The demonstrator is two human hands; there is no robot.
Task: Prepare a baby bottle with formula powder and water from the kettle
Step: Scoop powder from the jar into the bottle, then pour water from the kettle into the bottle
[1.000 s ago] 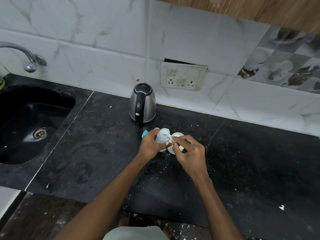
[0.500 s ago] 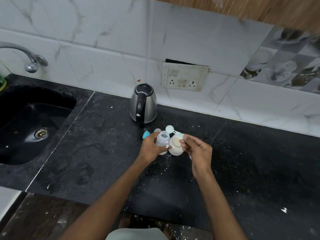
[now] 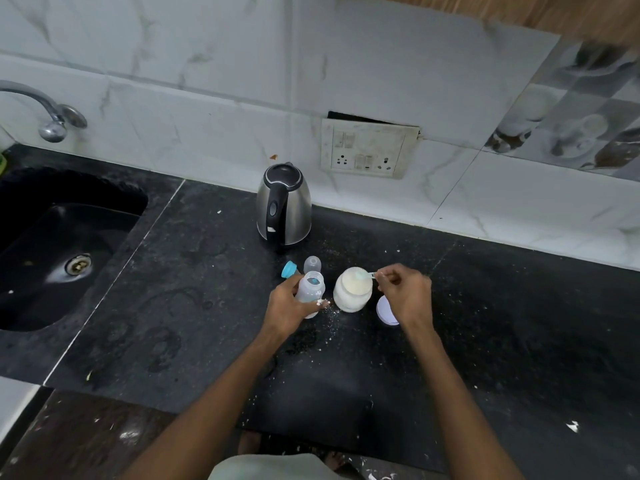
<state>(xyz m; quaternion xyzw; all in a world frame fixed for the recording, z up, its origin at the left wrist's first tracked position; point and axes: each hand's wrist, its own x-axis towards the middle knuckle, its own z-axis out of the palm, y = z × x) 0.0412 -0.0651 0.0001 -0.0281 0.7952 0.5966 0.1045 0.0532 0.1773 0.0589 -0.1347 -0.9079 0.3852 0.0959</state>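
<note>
My left hand [image 3: 289, 308] grips the clear open baby bottle [image 3: 310, 287], which stands on the black counter [image 3: 194, 306]. To its right stands the open jar of pale formula powder [image 3: 352, 289]. My right hand [image 3: 405, 294] pinches the handle of a small blue-white scoop [image 3: 363, 275], whose bowl lies over the powder in the jar's mouth. The steel kettle [image 3: 284, 204] with a black lid and handle stands behind them near the wall. The bottle's teal ring [image 3: 288, 270] and clear cap [image 3: 312, 263] lie just behind the bottle.
The jar's white lid [image 3: 385, 311] lies on the counter under my right wrist. Spilled powder specks dot the counter around the jar. A black sink [image 3: 52, 247] with a tap [image 3: 52, 119] is at the left. A wall socket [image 3: 365, 150] sits behind the kettle.
My right hand took the scoop away from the bottle's mouth and moved right, bringing it down into the powder jar. My left hand kept hold of the bottle.
</note>
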